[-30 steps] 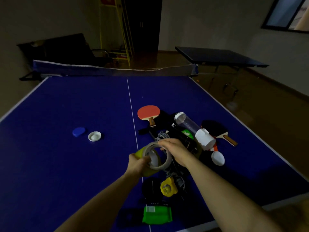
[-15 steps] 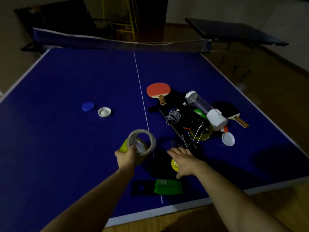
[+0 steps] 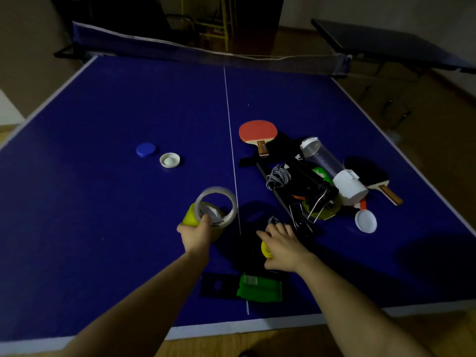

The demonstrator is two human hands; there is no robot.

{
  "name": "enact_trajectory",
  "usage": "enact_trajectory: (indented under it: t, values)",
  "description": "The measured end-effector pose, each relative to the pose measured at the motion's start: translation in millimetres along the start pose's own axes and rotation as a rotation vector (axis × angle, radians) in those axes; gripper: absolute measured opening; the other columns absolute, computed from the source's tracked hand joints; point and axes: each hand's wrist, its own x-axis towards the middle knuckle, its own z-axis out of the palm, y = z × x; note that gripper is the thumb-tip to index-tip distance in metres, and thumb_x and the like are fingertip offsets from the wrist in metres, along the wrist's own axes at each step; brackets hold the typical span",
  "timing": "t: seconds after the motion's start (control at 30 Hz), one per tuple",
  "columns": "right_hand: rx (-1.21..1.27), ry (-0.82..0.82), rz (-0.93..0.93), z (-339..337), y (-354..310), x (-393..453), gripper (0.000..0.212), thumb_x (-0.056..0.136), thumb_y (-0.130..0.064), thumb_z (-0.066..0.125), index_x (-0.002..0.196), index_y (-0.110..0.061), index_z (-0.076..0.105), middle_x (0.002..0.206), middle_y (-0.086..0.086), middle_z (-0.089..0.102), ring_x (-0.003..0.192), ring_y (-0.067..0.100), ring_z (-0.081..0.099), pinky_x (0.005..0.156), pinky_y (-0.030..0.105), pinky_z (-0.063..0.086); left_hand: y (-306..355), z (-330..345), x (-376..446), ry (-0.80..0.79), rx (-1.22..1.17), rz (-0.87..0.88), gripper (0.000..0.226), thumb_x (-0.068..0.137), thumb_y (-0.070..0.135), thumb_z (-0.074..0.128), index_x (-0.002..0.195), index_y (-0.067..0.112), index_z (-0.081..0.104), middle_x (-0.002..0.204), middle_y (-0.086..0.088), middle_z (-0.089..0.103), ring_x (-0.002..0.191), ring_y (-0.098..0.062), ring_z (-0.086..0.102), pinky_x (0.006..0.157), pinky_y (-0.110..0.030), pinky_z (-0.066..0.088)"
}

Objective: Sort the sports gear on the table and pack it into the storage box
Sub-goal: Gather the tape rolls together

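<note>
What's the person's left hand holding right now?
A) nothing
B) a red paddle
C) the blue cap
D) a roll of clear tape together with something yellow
D: the left hand grips a roll of clear tape against a yellow object, raised over the table.

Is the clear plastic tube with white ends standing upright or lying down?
Lying down: the clear plastic tube with white ends rests on its side across the dark gear pile.

You're in a dim room with a wooden floor (image 3: pixel 425 104) and pale walls (image 3: pixel 360 7). Beyond the net (image 3: pixel 206 51) stands a yellow rack (image 3: pixel 206 24) beside what may be a dark chair (image 3: pixel 180 24). A second dark tabletop (image 3: pixel 386 42) sits far right.
</note>
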Motion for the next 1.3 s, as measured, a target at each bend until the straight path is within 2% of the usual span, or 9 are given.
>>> enact_trajectory:
  t: [0.13, 0.23, 0.43, 0.7, 0.9, 1.03, 1.13, 1.23, 1.3]
  values:
    - [0.091, 0.065, 0.008, -7.6, -8.6, 11.9, 0.075, 0.080, -0.053, 0.059, 0.143, -0.023, 0.032, 0.136, 0.004, 0.039, 0.129, 0.027, 0.031, 0.109, 0.039, 0.018, -0.6, -5.1, 3.1, 0.031, 0.030, -0.038, 0.060, 0.085, 0.019, 0.064, 0.133, 0.005, 0.030, 0.110, -0.012, 0.051, 0.094, -0.021, 0.054, 0.076, -0.033, 0.047]
    - [0.055, -0.037, -0.008, -12.9, -17.8, 25.1, 0.084, 0.075, -0.062, 0.062, 0.143, -0.023, 0.032, 0.136, 0.005, 0.042, 0.128, 0.027, 0.035, 0.110, 0.043, 0.018, -3.0, -9.5, 6.2, 0.044, 0.036, -0.074, 0.060, 0.082, 0.024, 0.065, 0.130, 0.010, 0.032, 0.120, -0.015, 0.051, 0.102, -0.025, 0.056, 0.082, -0.040, 0.052]
    - [-0.003, -0.126, -0.003, -10.1, -25.4, 38.3, 0.089, 0.072, -0.057, 0.069, 0.141, -0.015, 0.032, 0.138, 0.008, 0.042, 0.128, 0.028, 0.036, 0.111, 0.044, 0.019, -4.6, -11.5, 5.5, 0.053, 0.058, -0.089, 0.061, 0.084, 0.027, 0.063, 0.133, 0.011, 0.030, 0.126, -0.016, 0.046, 0.107, -0.026, 0.054, 0.081, -0.038, 0.052]
    - [0.065, -0.108, 0.127, -10.0, -25.9, 45.9, 0.091, 0.070, -0.054, 0.073, 0.141, -0.017, 0.030, 0.147, 0.015, 0.020, 0.134, 0.034, 0.029, 0.113, 0.044, 0.017, -3.3, -8.8, -1.9, 0.045, 0.066, -0.099, 0.057, 0.089, 0.023, 0.059, 0.132, 0.005, 0.027, 0.110, -0.013, 0.050, 0.093, -0.021, 0.054, 0.067, -0.032, 0.047]
    - [0.067, -0.033, 0.117, -8.5, -28.0, 47.9, 0.086, 0.069, -0.054, 0.073, 0.136, -0.013, 0.038, 0.137, 0.008, 0.039, 0.128, 0.028, 0.034, 0.108, 0.040, 0.023, -2.2, -10.1, -3.5, 0.044, 0.052, -0.113, 0.053, 0.088, 0.022, 0.059, 0.130, 0.006, 0.029, 0.092, -0.005, 0.048, 0.088, -0.020, 0.054, 0.074, -0.036, 0.049]
    - [0.094, -0.064, 0.149, -8.0, -27.6, 49.4, 0.085, 0.070, -0.055, 0.072, 0.136, -0.013, 0.039, 0.140, 0.010, 0.034, 0.131, 0.029, 0.031, 0.111, 0.042, 0.020, -0.5, -8.2, -7.1, 0.064, 0.043, -0.106, 0.053, 0.089, 0.021, 0.059, 0.129, 0.006, 0.029, 0.089, -0.004, 0.047, 0.078, -0.014, 0.051, 0.065, -0.030, 0.046]
    - [0.095, -0.064, 0.159, -7.6, -29.0, 49.6, 0.085, 0.070, -0.054, 0.072, 0.137, -0.014, 0.037, 0.142, 0.011, 0.032, 0.132, 0.030, 0.029, 0.111, 0.042, 0.020, -1.2, -7.6, -7.9, 0.079, 0.038, -0.108, 0.054, 0.088, 0.022, 0.059, 0.130, 0.006, 0.029, 0.089, -0.004, 0.047, 0.079, -0.015, 0.051, 0.071, -0.034, 0.048]
    - [0.110, -0.068, 0.158, -8.0, -26.9, 49.1, 0.089, 0.069, -0.054, 0.074, 0.138, -0.015, 0.035, 0.143, 0.010, 0.030, 0.132, 0.030, 0.029, 0.110, 0.041, 0.021, -1.1, -8.7, -8.6, 0.092, 0.075, -0.104, 0.056, 0.088, 0.023, 0.060, 0.131, 0.006, 0.029, 0.099, -0.009, 0.050, 0.085, -0.019, 0.052, 0.074, -0.036, 0.048]
    - [0.097, -0.074, 0.148, -9.8, -26.3, 49.1, 0.089, 0.068, -0.053, 0.074, 0.138, -0.014, 0.035, 0.142, 0.010, 0.032, 0.131, 0.030, 0.031, 0.111, 0.041, 0.021, 1.0, -8.2, -8.5, 0.111, 0.145, -0.101, 0.061, 0.088, 0.027, 0.060, 0.135, 0.005, 0.029, 0.122, -0.014, 0.045, 0.095, -0.023, 0.051, 0.073, -0.036, 0.046]
